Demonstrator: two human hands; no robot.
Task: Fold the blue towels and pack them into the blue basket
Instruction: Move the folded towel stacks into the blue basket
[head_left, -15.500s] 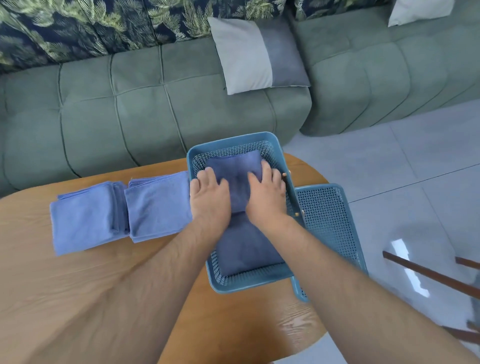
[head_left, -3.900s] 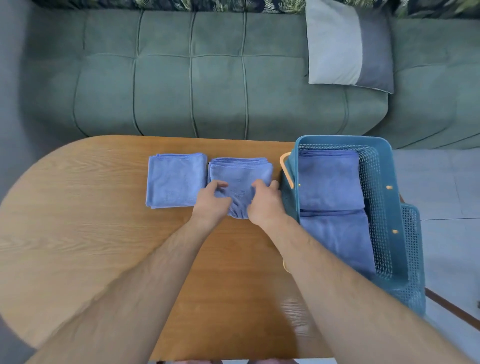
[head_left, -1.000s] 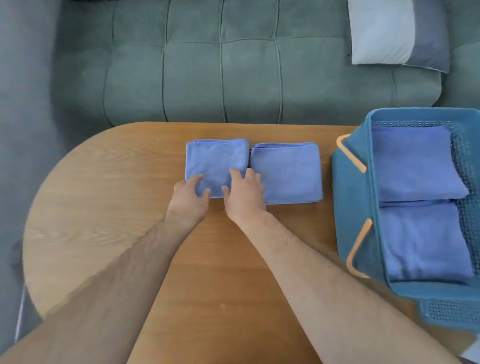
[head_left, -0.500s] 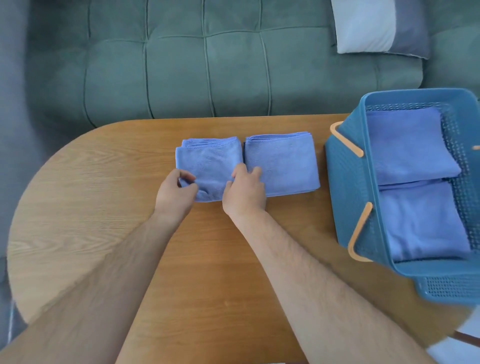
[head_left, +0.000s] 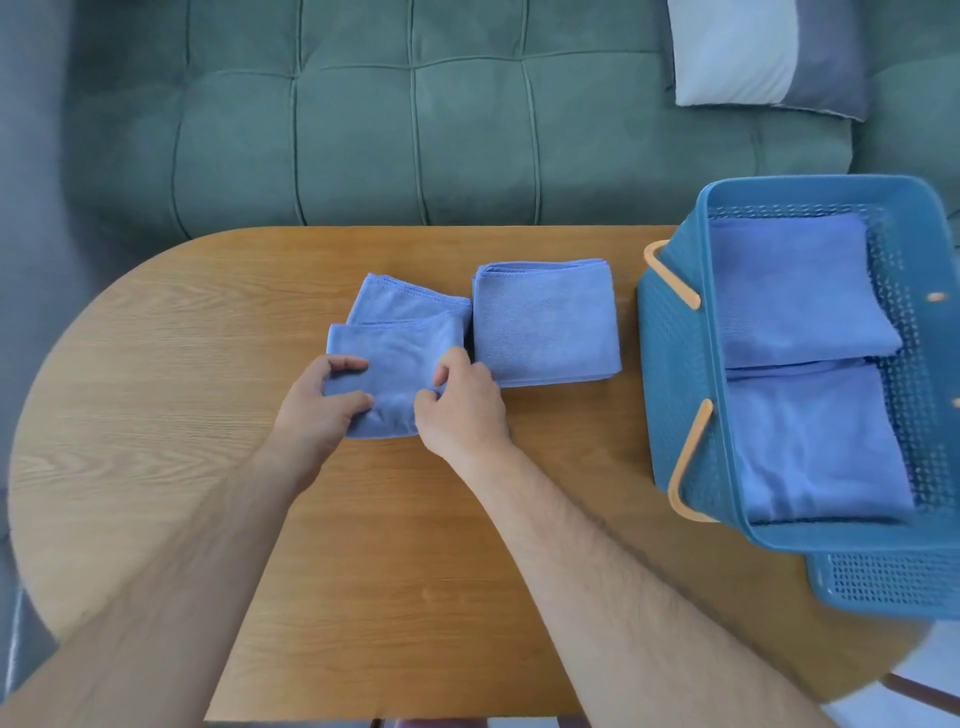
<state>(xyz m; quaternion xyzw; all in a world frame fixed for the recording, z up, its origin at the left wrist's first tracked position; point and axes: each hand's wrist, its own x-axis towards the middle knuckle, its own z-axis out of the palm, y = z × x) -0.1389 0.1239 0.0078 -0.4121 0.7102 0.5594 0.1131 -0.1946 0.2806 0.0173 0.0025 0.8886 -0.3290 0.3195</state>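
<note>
Only the head view here, looking straight down on an oval wooden table (head_left: 208, 415) with a green tufted sofa (head_left: 415, 130) behind it.

The left hand (head_left: 317, 410) is pinching the near-left corner of a small blue microfibre towel (head_left: 400, 358), thumb on top and fingers curled under. The right hand (head_left: 462, 410) pinches the near-right edge of the same towel, thumb and forefinger closed on the cloth. Its layers look fanned out, so I'd say it's mid-fold or being re-squared.

Just beside it on the right, touching or nearly, is a second neatly folded blue towel (head_left: 545, 322). Further right, well apart from the hands, is the blue perforated plastic basket with tan handles (head_left: 670, 364), already holding two folded blue towels side by side (head_left: 795, 291).

To do this step well, I'd keep both pinches level, pull the cloth lightly taut so the stitched edges line up, then lay it flat and smooth it before lifting. Microfibre clings to itself, so sloppy layers probably won't slide straight later. Match the neighbour's size so it stacks in the basket.
</note>
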